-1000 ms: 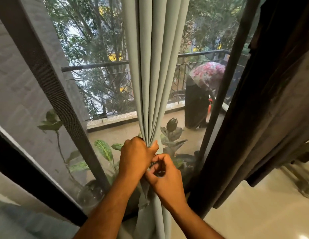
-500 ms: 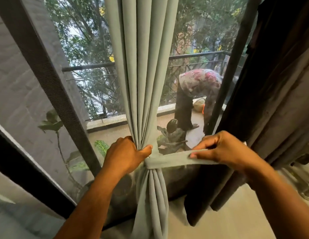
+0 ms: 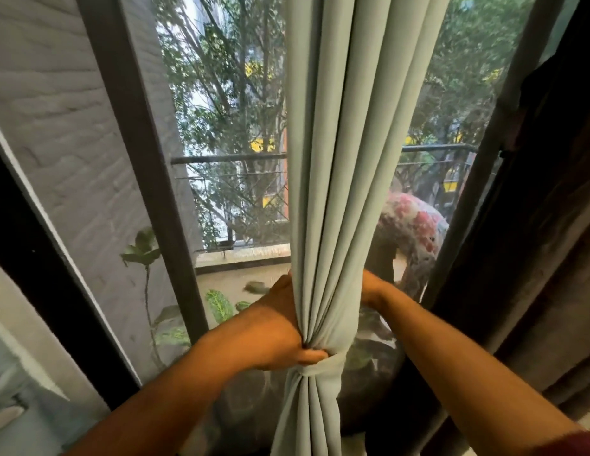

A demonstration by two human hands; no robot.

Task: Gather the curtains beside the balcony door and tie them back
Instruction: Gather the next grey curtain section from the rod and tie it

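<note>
Pale-green pleated curtain (image 3: 346,192) cinched by matching fabric band (image 3: 323,366), left hand (image 3: 280,337) pinching band, right hand (image 3: 369,287) grip hidden

Grey brick wall (image 3: 56,133) at left. Dark door frame (image 3: 145,179) ahead, daylight through glass. Balcony railing (image 3: 228,158), trees (image 3: 228,93), potted plants (image 3: 218,304) outside.

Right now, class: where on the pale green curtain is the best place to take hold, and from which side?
Grip the pale green curtain at its cinched waist, where the tie band squeezes the pleats narrow enough for one hand. Come from the left, as the left hand does; the right hand is mostly hidden behind the folds.
</note>
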